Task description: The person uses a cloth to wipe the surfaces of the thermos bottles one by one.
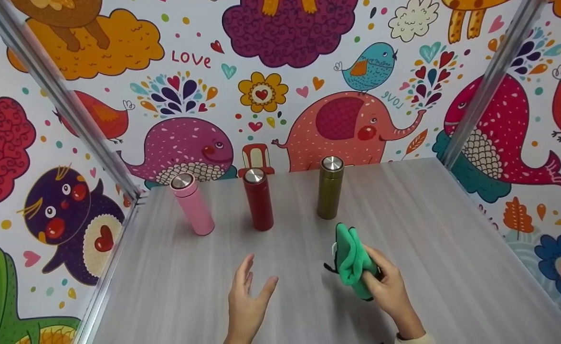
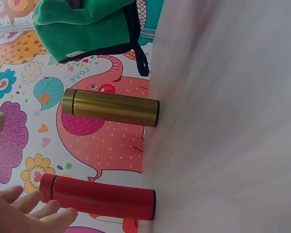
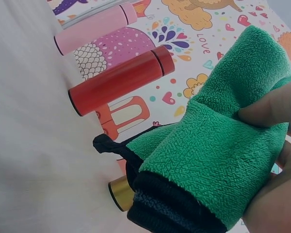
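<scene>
1. Your right hand (image 1: 389,286) pinches the folded green cloth (image 1: 349,258) above the table (image 1: 299,296).
2. Your left hand (image 1: 248,306) is empty, thumb and fingers apart.
3. The cloth looks soft, light and floppy; its black edge (image 3: 155,184) should be easy to pinch.

Pink bottle (image 1: 195,210), red bottle (image 1: 259,205), olive bottle (image 1: 330,195) standing upright on gray table (image 1: 442,248); cartoon-printed wall (image 1: 189,38) behind.

One pink bottle (image 1: 195,212), one red bottle (image 1: 259,205), one olive bottle (image 1: 329,196): three bottles in all. One green cloth (image 1: 352,263), one loop (image 3: 105,144) on it. One left hand (image 1: 249,306), one right hand (image 1: 391,287): two hands. One table (image 1: 442,248). Two metal posts (image 1: 63,95). One printed elephant (image 1: 306,134), one printed blue bird (image 1: 375,71).
</scene>
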`<state>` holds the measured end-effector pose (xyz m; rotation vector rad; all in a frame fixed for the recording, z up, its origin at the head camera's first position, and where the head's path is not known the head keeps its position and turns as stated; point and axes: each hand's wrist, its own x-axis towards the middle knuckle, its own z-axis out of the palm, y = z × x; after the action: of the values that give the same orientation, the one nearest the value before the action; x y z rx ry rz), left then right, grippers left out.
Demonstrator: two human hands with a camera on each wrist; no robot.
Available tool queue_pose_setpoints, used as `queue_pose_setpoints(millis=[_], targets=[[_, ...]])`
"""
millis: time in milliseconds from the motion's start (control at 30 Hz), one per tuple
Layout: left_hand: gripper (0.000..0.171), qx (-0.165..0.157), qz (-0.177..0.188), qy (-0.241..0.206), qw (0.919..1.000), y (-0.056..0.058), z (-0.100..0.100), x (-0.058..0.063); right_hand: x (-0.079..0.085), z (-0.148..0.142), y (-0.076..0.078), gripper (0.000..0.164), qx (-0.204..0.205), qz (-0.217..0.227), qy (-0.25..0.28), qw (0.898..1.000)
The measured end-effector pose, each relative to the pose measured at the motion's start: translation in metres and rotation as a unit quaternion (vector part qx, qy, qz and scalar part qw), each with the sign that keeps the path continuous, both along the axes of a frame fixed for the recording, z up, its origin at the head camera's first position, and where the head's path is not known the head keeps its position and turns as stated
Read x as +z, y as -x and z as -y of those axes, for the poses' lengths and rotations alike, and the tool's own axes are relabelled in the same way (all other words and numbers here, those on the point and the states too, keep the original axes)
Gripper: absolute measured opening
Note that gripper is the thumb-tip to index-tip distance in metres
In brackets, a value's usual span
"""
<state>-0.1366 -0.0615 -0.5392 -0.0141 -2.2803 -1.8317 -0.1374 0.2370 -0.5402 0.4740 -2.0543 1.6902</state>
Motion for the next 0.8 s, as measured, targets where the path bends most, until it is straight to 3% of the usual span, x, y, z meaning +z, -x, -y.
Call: queue_pose_setpoints(millis=[133, 233, 433, 533, 667, 800], targets=[[0.074, -0.037, -0.071, 0.009, 0.9967, 0.023, -0.008, 0.012, 0.002, -0.001, 0.001, 0.059, 0.003, -0.001, 0.006, 1.0], [0.072, -0.069, -0.122, 0.018, 0.9899, 0.048, -0.019, 0.031, 0.003, -0.002, 0.002, 0.06, -0.001, 0.0, 0.009, 1.0], [0.073, -0.103, -0.147, 0.058, 0.982, 0.118, -0.056, 0.087, 0.003, -0.002, 0.002, 0.061, -0.009, 0.011, 0.011, 1.0], [0.077, -0.114, -0.151, 0.086, 0.9783, 0.154, -0.078, 0.104, 0.003, -0.002, 0.0, 0.062, -0.014, 0.013, 0.011, 1.0], [0.083, -0.124, -0.142, 0.119, 0.9748, 0.193, -0.104, 0.104, 0.001, -0.003, -0.004, 0.064, -0.025, 0.013, 0.013, 1.0], [0.096, -0.131, -0.086, 0.151, 0.9761, 0.223, -0.121, 0.09, 0.0, -0.001, -0.004, 0.064, -0.026, 0.023, 0.015, 0.999]])
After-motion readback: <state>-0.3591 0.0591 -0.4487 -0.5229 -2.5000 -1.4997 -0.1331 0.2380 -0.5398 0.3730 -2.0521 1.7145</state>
